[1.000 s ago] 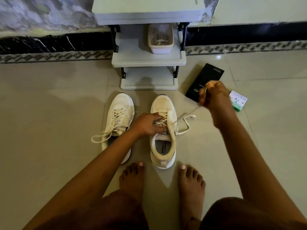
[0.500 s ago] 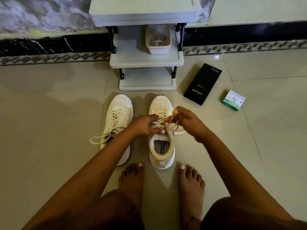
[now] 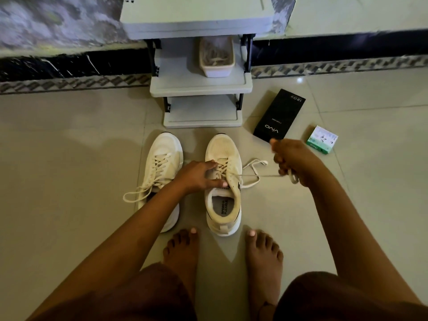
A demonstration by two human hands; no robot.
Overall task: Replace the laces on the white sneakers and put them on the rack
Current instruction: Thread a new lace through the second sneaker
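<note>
Right hand grip: the right hand (image 3: 293, 162) is curled round the lace (image 3: 259, 176), which runs taut from the fist back to the eyelets.
Left hand grip: the left hand (image 3: 199, 174) presses down on the tongue and lacing of the right sneaker (image 3: 223, 184), fingers bent over the crossings, pinning the shoe.
Beyond the taut lace: a slack loop of the same lace lies on the floor between the shoe and the pulling fist.
Left of the pinned shoe: the left sneaker (image 3: 162, 172) stands just beside it, fully laced, its loops trailing loose.
Ahead of both hands: the rack (image 3: 201, 89), with a tub (image 3: 216, 57) on its middle shelf; both sneakers sit on the floor in front of it.
Step in hand: likely drawing the old lace out of the right sneaker.
Next move: probably a fresh pinch at the next crossing, the shoe held steady.
Hard to tell: the tub's contents are blurred, perhaps laces; the lace end is hidden inside the fist.
</note>
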